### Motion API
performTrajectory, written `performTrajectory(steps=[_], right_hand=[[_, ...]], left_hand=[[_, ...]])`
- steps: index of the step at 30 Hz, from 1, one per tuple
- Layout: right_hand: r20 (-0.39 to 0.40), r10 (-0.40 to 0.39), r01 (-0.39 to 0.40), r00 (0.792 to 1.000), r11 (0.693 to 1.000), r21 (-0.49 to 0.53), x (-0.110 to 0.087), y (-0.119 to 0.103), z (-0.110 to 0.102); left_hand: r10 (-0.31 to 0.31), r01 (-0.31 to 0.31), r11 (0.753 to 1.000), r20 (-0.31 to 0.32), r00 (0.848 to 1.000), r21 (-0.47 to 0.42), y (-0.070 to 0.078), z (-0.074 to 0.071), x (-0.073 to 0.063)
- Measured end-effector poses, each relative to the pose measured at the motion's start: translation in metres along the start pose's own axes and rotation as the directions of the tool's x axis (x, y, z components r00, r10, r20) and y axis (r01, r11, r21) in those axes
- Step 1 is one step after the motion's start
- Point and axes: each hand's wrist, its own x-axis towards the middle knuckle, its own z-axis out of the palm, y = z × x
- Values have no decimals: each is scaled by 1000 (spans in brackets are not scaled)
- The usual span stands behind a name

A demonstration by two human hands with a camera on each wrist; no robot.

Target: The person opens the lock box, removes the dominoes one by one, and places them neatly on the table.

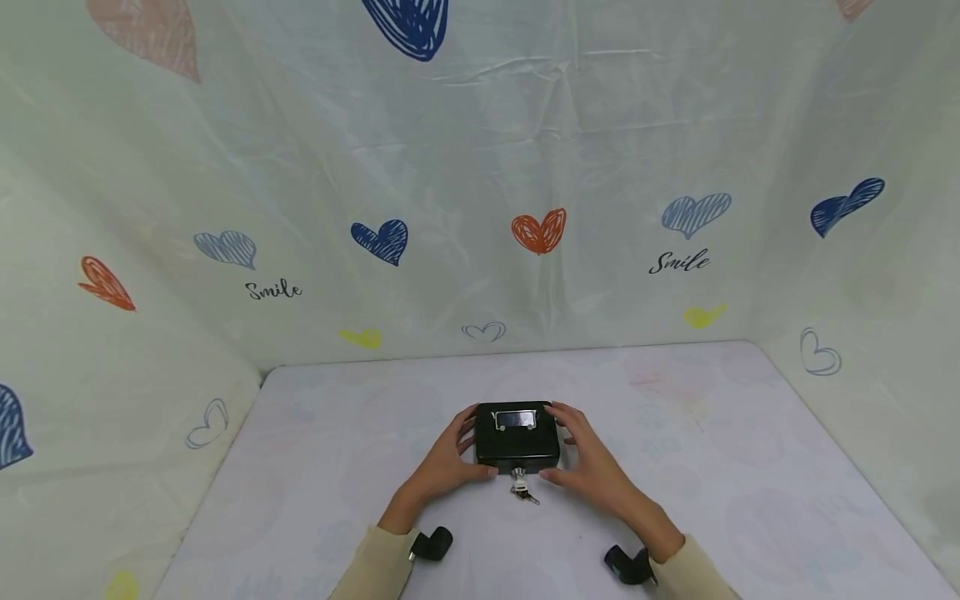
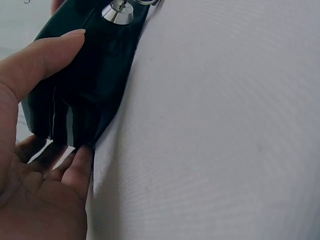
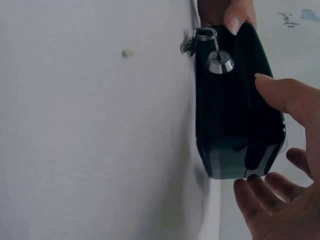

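Note:
A small black metal cash box [image 1: 491,446] rests on the table, its silver folding handle [image 1: 516,419] lying on the lid. From the front, a silver lock [image 3: 220,65] sticks out with a key in it, and a ring with keys [image 1: 525,494] hangs there. My left hand [image 1: 442,458] holds the box's left end, thumb on the front face and fingers along the side. At the opposite end my right hand [image 1: 596,467] holds it likewise, thumb at the front edge and fingertips against the side. The box's underside is hidden.
The table [image 1: 337,433] has a pale cloth with faint prints. Behind it and at both sides hangs a whitish curtain [image 1: 450,167] with hearts and "Smile" lettering. Black wrist cameras [image 1: 432,544] sit at both beige sleeves [image 1: 378,567].

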Motion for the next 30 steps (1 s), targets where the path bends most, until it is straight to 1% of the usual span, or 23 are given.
performTrajectory(steps=[5, 7, 13, 17, 24, 30], right_hand=[[50, -8, 10, 999, 1000, -29, 6, 5, 0], [61, -16, 18, 998, 999, -35, 8, 7, -1], [86, -8, 12, 996, 999, -45, 13, 10, -3], [101, 1, 3, 995, 999, -40, 15, 12, -4], [108, 17, -12, 994, 999, -39, 16, 12, -5], [100, 20, -15, 995, 998, -54, 17, 12, -5]], left_hand=[[-4, 4, 1000, -14, 1000, 20, 0, 1, -2], [0, 0, 1000, -20, 1000, 22, 0, 1, -3], [26, -26, 1000, -22, 999, 13, 2, -1, -3], [36, -36, 999, -26, 999, -12, 2, -1, -2], [26, -28, 997, -33, 999, -73, 3, -1, 1], [20, -23, 996, -37, 999, -91, 2, -1, 1]])
